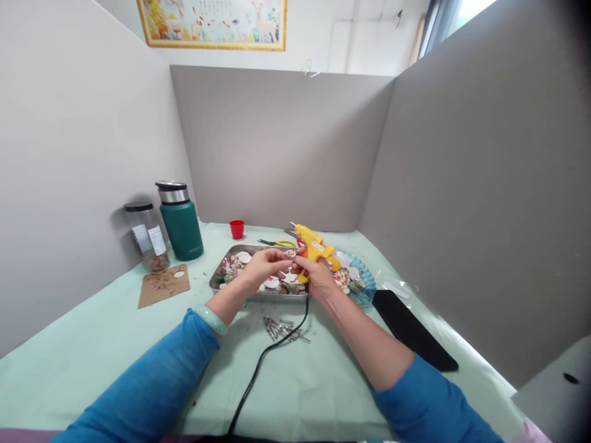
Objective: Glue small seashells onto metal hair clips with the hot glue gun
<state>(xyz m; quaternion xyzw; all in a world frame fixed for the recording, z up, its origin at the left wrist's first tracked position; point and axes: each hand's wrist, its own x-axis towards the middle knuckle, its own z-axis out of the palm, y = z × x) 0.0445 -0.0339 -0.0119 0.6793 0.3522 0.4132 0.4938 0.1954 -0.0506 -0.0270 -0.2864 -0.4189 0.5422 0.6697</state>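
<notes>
My right hand is wrapped round the handle of a yellow hot glue gun, its nozzle pointing up and to the left. A black cord runs from the handle down toward the table's front edge. My left hand pinches a small speckled shell close to the right fingertips. Both hands are above a metal tray of shells, white discs and a starfish-like piece. Beside it, partly behind my right hand, is a blue fluted plate with more shells. Several silver metal clips lie in front of the tray.
Yellow-handled pliers and a red cup lie behind the tray. On the left stand a green bottle and a clear jar, near a brown card. A black flat object is right. Grey panels enclose the table.
</notes>
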